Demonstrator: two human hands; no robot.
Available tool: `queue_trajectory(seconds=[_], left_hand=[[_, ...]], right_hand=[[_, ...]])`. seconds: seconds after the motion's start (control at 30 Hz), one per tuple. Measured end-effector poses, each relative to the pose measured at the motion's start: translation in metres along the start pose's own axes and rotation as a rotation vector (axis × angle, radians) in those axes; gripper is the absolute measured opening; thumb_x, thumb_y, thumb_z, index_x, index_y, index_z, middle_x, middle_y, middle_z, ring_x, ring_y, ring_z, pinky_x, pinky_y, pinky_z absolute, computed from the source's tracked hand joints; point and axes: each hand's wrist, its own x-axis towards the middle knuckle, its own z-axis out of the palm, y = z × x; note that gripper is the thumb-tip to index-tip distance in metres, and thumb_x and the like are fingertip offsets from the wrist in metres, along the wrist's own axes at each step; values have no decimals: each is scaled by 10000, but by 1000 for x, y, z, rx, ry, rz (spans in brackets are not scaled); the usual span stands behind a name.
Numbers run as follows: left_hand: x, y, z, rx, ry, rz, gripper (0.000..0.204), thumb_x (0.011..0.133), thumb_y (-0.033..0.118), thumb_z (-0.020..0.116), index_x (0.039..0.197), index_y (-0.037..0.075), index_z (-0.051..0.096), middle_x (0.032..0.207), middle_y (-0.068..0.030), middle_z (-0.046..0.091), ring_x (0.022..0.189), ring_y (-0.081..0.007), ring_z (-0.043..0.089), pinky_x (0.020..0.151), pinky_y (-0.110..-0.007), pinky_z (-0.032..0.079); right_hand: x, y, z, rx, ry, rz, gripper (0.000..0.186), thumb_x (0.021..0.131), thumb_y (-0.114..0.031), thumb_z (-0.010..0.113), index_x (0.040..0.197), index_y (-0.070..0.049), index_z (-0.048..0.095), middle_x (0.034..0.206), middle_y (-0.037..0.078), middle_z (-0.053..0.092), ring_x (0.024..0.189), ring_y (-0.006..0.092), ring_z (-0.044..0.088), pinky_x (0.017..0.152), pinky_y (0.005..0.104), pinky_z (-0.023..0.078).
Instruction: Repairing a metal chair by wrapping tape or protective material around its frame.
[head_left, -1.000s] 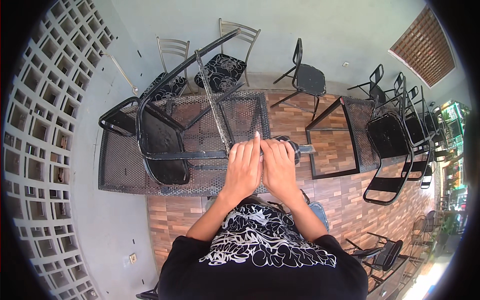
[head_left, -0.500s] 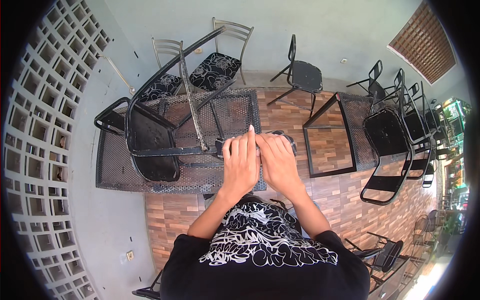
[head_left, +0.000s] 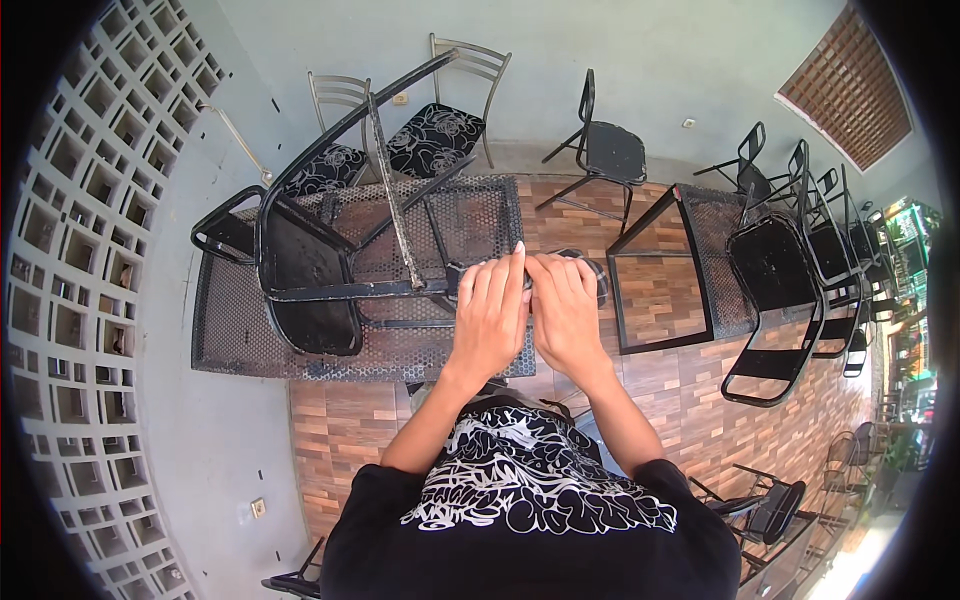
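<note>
Dark checked cloth [head_left: 601, 281], gripped by left hand [head_left: 488, 315] and right hand [head_left: 567, 318], meets scuffed tubing [head_left: 350, 291].

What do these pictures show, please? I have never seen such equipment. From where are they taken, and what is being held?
There is no robot here, only a person's bare left hand and right hand. The pictures come from a fisheye camera worn on the person's head, looking down; its wide lens makes straight edges bend. The picture's left is the person's left. On the dark mesh table lies a black metal chair, tipped over. The hands are side by side, their fingers curled over a dark cloth-like bundle. The hands hide most of it, so I cannot tell exactly what it is.
</note>
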Motion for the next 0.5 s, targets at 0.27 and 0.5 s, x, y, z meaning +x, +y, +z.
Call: queue_trajectory(seconds=[0.27, 0.5], left_hand=[[-12, -20, -4, -21, 29, 51, 581, 1042, 153, 578, 1552, -106, 475, 1381, -238, 615, 1287, -384, 583, 1167, -520, 400], [-28, -47, -21, -38, 17, 90, 603, 1041, 134, 592, 1572, -108, 442, 1466, -254, 579, 1375, -396, 550, 1203, -528, 380]], right_hand=[[-2, -11, 16, -72, 33, -5, 501, 920, -37, 598, 1420, -5, 569, 1338, 147, 630, 1275, 328, 583, 1169, 526, 327], [2, -26, 33, -52, -10, -21, 526, 932, -44, 594, 1456, -18, 560, 1372, 140, 625, 1319, 316, 570, 1209, 522, 293]])
